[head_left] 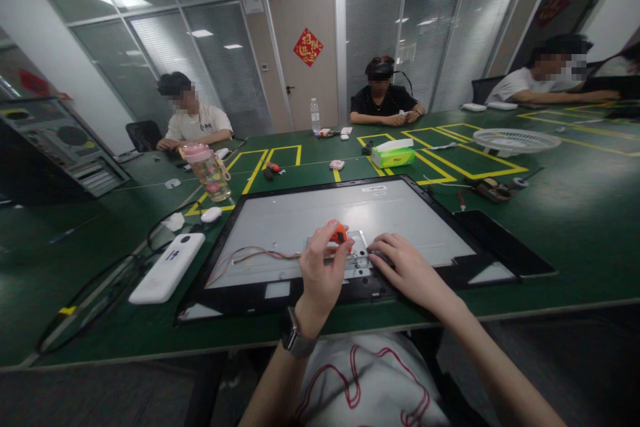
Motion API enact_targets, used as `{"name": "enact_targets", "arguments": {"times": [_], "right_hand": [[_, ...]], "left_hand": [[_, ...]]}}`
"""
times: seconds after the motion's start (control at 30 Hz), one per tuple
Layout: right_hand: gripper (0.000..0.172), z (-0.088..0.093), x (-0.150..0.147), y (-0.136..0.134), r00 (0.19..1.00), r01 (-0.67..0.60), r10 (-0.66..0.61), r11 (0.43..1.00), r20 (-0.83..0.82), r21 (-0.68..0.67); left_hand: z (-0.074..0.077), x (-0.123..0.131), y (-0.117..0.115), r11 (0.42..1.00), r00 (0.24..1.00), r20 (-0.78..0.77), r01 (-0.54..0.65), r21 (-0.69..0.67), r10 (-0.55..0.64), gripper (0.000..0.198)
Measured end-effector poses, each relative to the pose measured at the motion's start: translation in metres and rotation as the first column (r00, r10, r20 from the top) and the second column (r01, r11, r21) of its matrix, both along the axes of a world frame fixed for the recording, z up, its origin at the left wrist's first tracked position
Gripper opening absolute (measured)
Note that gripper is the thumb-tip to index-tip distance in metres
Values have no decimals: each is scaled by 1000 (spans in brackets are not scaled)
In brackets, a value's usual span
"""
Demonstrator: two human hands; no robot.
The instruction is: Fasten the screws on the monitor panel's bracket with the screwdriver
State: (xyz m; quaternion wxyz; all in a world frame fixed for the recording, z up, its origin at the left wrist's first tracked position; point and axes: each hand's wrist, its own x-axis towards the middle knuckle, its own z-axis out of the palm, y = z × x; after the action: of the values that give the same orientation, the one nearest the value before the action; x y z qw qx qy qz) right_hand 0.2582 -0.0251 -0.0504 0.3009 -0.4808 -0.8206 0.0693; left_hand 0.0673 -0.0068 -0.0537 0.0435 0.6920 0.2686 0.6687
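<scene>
Panel [310,207] lies flat on the green table [525,293]. Left hand [323,259] pinches an orange-handled tool [341,235] over its metal bracket [359,239]; right hand [406,265], fingers slightly spread, rests at the bracket's edge. Holding tool upright and bracket steady should help control.

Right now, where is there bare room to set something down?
The widest bare patch is the tabletop right of the black slab, nearer than the white grille. A narrow one lies between panel and pink item. Crowded: left of the panel, with cables, white case and bottle; and mid-panel, under left hand and right hand.
</scene>
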Motion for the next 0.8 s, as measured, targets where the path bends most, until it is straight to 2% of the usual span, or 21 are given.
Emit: {"name": "enact_targets", "arguments": {"times": [0.43, 0.8], "right_hand": [[17, 0, -1, 0, 1000, 4, -4, 1000, 1, 0], [17, 2, -1, -2, 1000, -1, 1, 1000, -22, 7]], "left_hand": [[-1, 2, 1, 997, 998, -18, 51, -64, -52, 45], [2, 0, 0, 1000, 994, -105, -23, -6, 23, 42]]}}
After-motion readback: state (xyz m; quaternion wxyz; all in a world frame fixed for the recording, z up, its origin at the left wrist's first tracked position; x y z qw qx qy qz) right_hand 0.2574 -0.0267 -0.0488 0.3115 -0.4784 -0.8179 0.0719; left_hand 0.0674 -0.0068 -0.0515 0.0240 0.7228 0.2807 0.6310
